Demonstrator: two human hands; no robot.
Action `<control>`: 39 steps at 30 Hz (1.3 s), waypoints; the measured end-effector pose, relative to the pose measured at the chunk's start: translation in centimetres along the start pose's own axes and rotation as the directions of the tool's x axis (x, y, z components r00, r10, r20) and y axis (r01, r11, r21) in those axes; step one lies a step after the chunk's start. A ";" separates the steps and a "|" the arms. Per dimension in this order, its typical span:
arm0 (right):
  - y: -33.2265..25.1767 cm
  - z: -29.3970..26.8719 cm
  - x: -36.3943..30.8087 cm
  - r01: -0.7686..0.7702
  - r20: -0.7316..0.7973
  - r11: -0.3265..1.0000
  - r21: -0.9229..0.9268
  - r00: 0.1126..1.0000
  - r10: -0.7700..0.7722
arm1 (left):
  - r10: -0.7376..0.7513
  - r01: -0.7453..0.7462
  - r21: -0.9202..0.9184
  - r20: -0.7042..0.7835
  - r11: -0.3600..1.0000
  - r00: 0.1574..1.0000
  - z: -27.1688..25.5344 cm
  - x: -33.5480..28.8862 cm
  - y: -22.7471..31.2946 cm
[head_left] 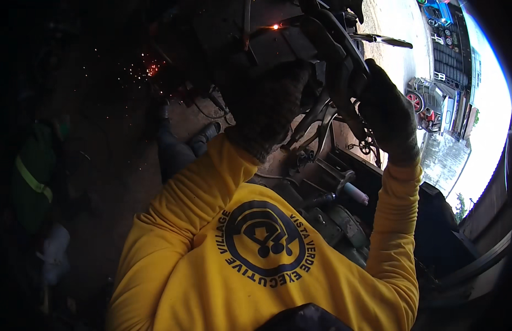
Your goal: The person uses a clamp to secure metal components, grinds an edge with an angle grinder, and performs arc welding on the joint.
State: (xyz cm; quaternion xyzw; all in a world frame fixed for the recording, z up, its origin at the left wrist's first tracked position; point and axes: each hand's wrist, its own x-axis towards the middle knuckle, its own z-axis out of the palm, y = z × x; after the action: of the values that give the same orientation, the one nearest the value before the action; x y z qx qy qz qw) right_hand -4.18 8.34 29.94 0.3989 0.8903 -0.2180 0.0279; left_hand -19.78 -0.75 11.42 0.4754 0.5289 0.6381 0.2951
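Note:
My left hand (272, 102), in a dark knitted glove, reaches up to a dark metal assembly (267, 47). Its fingers are lost in shadow against the metal, so their grip is hard to make out. A gloved right hand (388, 107), also mine, closes on the edge of a dark curved metal part (336, 60) that runs down between both hands. Above my left hand a small orange spot (276, 26) glows on the metal. The yellow sleeves of both arms are raised.
Red sparks (151, 69) scatter on the dark left side, close to a person's legs (181, 149). Farther left is a dark green garment with a yellow stripe (32, 179). Machinery with a pinkish cylinder (355, 194) stands below my hands. A vehicle (432, 102) is outside at right.

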 end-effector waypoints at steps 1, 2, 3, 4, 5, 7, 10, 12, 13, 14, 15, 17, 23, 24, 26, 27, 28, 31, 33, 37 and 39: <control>-0.1 0.1 0.0 -0.010 -0.001 1.000 0.001 1.000 0.010 | 0.028 -0.028 0.037 -0.007 0.999 1.000 0.2 -0.2 -0.5; -0.1 0.1 0.1 -0.016 0.010 1.000 0.015 1.000 0.016 | 0.057 -0.055 0.075 -0.013 0.996 0.998 0.5 -0.3 -0.9; -0.1 0.1 -0.2 -0.021 0.012 0.999 0.030 1.000 0.021 | 0.093 -0.090 0.115 -0.015 0.989 0.996 0.6 -0.4 -0.9; -0.1 0.0 -0.2 -0.030 0.022 0.999 0.046 0.999 0.029 | 0.081 -0.082 0.113 0.013 0.990 0.997 0.4 -0.2 -0.6; 0.0 0.2 -0.1 0.006 0.005 0.996 0.091 1.000 -0.007 | 0.070 -0.074 0.111 0.042 0.991 0.997 -0.1 -0.1 -0.2; 0.1 0.8 0.3 0.083 -0.032 0.980 0.179 0.996 -0.079 | 0.060 -0.069 0.115 0.077 0.991 0.995 -0.4 0.0 0.0; -0.7 0.0 0.5 0.047 0.050 0.991 0.121 0.997 -0.053 | 0.077 -0.093 0.160 0.101 0.983 0.992 -0.4 -0.4 -0.3; -0.7 0.0 0.6 0.054 0.048 0.992 0.116 0.997 -0.060 | 0.107 -0.132 0.225 0.121 0.965 0.987 -0.4 -0.5 -0.5; -0.7 0.0 0.6 0.055 0.047 0.992 0.114 0.997 -0.061 | 0.112 -0.138 0.229 0.126 0.963 0.986 -0.5 -0.5 -0.4; -0.6 0.0 0.6 0.058 0.045 0.993 0.107 0.997 -0.063 | 0.116 -0.145 0.234 0.131 0.962 0.985 -0.6 -0.5 -0.3; -0.5 0.0 0.5 0.061 0.042 0.993 0.099 0.997 -0.065 | 0.121 -0.151 0.238 0.136 0.960 0.983 -0.6 -0.6 -0.2; -0.5 0.1 0.5 0.080 0.036 0.993 0.087 0.996 -0.084 | 0.134 -0.167 0.285 0.130 0.944 0.982 -0.1 -0.8 -0.6; -0.3 0.2 0.6 0.111 0.023 0.990 0.090 0.993 -0.114 | 0.079 -0.111 0.268 0.127 0.957 0.989 -0.3 -0.6 -0.3; -0.1 0.4 0.6 0.107 0.013 0.989 0.102 0.994 -0.109 | 0.090 -0.121 0.274 0.121 0.954 0.989 -0.2 -0.6 -0.4; 0.2 0.5 0.5 0.093 0.003 0.989 0.116 0.996 -0.094 | 0.103 -0.130 0.278 0.110 0.952 0.989 0.0 -0.9 -0.6; 0.1 0.5 0.4 0.090 0.004 0.989 0.115 0.996 -0.091 | 0.110 -0.135 0.280 0.105 0.951 0.988 0.0 -1.0 -0.7; 0.1 0.5 0.4 0.086 0.007 0.990 0.111 0.996 -0.087 | 0.086 -0.115 0.263 0.119 0.958 0.989 0.0 -0.9 -0.6; 0.3 0.5 0.4 0.084 0.016 0.993 0.085 0.996 -0.085 | 0.058 -0.088 0.232 0.133 0.969 0.989 0.0 -0.6 -0.3; 0.4 0.3 0.5 0.078 0.019 0.994 0.076 0.997 -0.080 | 0.097 -0.117 0.234 0.098 0.965 0.990 0.2 -0.7 -0.6; 0.3 0.6 0.5 0.040 0.022 0.993 0.109 0.999 -0.042 | 0.147 -0.166 0.269 0.090 0.949 0.985 -0.1 -0.8 -0.4; -0.7 0.4 0.8 0.022 0.045 0.994 0.111 0.999 -0.027 | 0.146 -0.169 0.295 0.097 0.941 0.984 -0.1 -1.1 -0.5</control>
State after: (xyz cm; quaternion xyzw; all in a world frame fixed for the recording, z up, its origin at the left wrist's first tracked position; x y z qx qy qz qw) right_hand -5.30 8.27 29.69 0.3836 0.8809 -0.2763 0.0236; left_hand -19.57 -1.61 10.65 0.5790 0.5690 0.5534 0.1863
